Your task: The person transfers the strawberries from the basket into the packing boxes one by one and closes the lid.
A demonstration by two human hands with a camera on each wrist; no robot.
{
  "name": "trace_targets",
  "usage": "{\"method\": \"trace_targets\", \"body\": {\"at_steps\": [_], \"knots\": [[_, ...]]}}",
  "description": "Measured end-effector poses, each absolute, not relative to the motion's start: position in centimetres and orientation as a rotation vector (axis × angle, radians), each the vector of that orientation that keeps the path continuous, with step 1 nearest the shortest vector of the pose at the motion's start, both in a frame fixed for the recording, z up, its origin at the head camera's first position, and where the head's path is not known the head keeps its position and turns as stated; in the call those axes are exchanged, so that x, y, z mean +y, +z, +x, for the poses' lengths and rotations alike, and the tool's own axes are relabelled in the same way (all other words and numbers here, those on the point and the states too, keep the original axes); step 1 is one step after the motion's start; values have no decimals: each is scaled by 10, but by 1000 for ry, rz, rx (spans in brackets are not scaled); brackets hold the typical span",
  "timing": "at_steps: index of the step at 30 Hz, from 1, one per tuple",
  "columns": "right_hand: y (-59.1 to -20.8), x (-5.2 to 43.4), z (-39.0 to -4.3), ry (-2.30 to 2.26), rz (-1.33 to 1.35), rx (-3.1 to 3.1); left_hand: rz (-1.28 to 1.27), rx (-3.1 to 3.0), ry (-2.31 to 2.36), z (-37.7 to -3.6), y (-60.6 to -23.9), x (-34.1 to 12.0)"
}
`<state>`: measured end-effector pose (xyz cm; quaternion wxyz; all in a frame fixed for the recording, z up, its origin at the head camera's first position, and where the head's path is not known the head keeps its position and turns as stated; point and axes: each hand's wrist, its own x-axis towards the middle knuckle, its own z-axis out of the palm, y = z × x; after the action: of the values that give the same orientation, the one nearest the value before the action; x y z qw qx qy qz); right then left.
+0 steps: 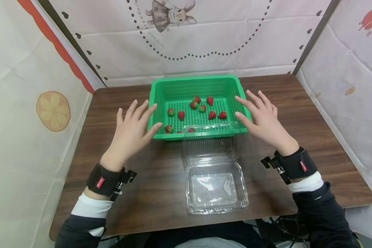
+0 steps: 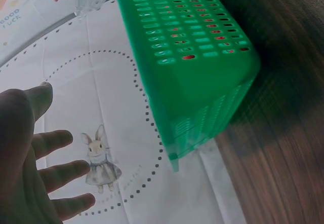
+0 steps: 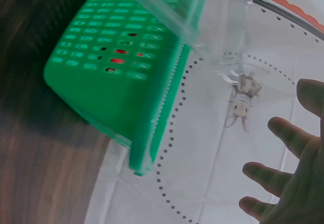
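Several strawberries (image 1: 202, 108) lie scattered in a green plastic basket (image 1: 192, 80) with slotted walls. In front of it a clear plastic clamshell box (image 1: 215, 187) stands with its lid (image 1: 208, 148) raised and leaning over the basket's near rim. My left hand (image 1: 133, 131) hovers beside the basket's left side, fingers spread, holding nothing. On the other side my right hand (image 1: 263, 119) is held over the right rim, its fingers also spread around nothing. Both wrist views show the basket wall, with bits of red through the slots, and the spread fingers apart from it.
Everything stands on a brown wooden table (image 1: 155, 199) with rounded corners. White printed cloth panels (image 1: 204, 44) rise behind the table and at both sides. The person's lap is at the front edge, with dark cables near it.
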<state>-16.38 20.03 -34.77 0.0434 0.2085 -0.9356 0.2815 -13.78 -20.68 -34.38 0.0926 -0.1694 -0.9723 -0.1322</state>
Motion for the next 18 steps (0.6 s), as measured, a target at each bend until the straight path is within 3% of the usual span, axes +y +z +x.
{"method": "trace_targets", "body": {"at_steps": [18], "knots": [[-339,204,-166,911,611,-2765,-554,-2746,-458,-116,-341,-203]]}}
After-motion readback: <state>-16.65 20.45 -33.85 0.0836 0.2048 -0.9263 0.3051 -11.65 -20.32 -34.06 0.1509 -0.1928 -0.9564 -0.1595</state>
